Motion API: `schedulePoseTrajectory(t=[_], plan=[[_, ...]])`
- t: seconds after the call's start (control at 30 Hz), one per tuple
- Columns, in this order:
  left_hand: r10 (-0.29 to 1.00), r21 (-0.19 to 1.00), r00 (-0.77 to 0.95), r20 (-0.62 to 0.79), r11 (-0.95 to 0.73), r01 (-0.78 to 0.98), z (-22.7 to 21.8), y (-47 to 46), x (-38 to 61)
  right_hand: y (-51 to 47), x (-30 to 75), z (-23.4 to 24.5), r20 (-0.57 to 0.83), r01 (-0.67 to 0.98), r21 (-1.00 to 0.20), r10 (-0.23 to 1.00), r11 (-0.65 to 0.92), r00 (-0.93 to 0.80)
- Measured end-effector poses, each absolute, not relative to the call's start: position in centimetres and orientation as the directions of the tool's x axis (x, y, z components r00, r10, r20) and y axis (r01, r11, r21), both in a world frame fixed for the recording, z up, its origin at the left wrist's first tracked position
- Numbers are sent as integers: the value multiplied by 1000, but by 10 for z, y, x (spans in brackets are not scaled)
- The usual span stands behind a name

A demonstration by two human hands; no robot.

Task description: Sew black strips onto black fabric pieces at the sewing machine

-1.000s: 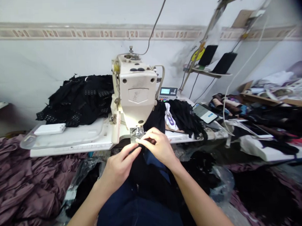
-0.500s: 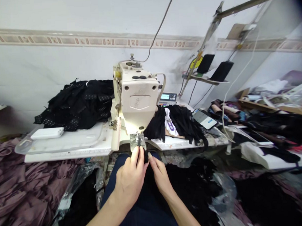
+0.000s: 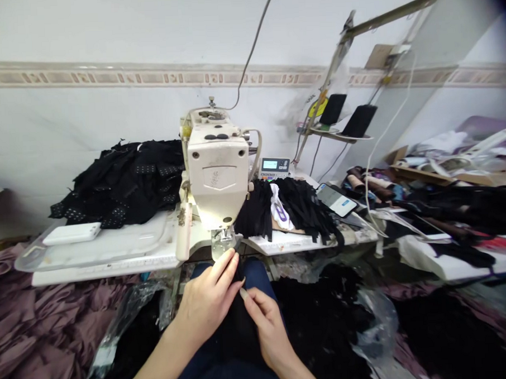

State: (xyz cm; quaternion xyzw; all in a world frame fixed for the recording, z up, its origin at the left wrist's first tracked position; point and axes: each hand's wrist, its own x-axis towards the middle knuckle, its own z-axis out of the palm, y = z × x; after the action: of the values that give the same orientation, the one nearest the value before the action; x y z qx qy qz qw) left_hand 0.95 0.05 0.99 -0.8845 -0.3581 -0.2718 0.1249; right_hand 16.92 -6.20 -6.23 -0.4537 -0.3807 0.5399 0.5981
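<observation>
A white sewing machine (image 3: pixel 219 180) stands in front of me, its lamp lit above the needle area. Just below its metal plate, the fingers of my left hand (image 3: pixel 210 300) are closed on a piece of black fabric (image 3: pixel 241 329). One dark tip of the cloth shows beside the plate, to the right of the needle area. Lower and to the right, my right hand (image 3: pixel 267 326) pinches the same fabric between thumb and curled fingers. The rest of the cloth hangs over my lap, where it blends with the dark clothing.
Black garment pieces (image 3: pixel 122 181) are heaped left of the machine, behind a white box-shaped device (image 3: pixel 72 233). To the right lie black strips (image 3: pixel 308 206), a phone (image 3: pixel 336 200) and a control panel (image 3: pixel 275 165). Thread cones (image 3: pixel 360 121) sit on a stand. Mauve cloth (image 3: pixel 45 327) fills the lower left.
Both hands have drawn back from the needle area toward my body, with the black fabric between them. The right hand has dropped lower. The whole view has shifted slightly.
</observation>
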Motion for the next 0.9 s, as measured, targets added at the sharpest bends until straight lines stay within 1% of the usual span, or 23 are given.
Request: schedulePoseTrajectory(t=[0.07,0.13,0.23,0.3,0.37,0.4,0.47,0.57,0.63,0.73,0.8,0.9], plan=[[594,-41,553,585,-659,751,9,-2,15,-62,165,-58,-77,-396,-918,982,-3,170],[632,-50,484,605,-576,816,6,-5,23,-58,162,-52,-92,-445,-896,975,9,204],[676,-44,402,618,-481,876,0,-9,31,-48,160,-51,-59,-414,-909,968,49,243],[680,-26,391,620,-481,876,-4,-10,32,-43,160,-59,-50,-389,-920,965,56,257],[667,1,400,629,-515,857,-6,-9,27,-41,162,-71,-53,-351,-936,968,37,244],[655,15,411,634,-542,840,-6,-7,23,-39,166,-77,-44,-310,-950,972,31,232],[623,47,449,640,-615,787,-6,-3,12,-33,178,-86,8,-169,-985,979,43,203],[551,91,502,667,-729,679,-6,1,-6,-11,209,-84,120,33,-993,971,115,206],[491,98,474,731,-763,639,-7,-2,-16,14,235,-75,166,112,-984,953,142,253],[426,102,426,798,-793,601,-13,-15,-23,64,273,-54,194,257,-959,934,117,300],[391,83,464,795,-827,555,-20,-25,-22,102,292,-40,205,304,-946,928,108,310],[327,1,561,760,-865,502,-36,-37,-17,156,310,-20,221,403,-912,920,78,324]])
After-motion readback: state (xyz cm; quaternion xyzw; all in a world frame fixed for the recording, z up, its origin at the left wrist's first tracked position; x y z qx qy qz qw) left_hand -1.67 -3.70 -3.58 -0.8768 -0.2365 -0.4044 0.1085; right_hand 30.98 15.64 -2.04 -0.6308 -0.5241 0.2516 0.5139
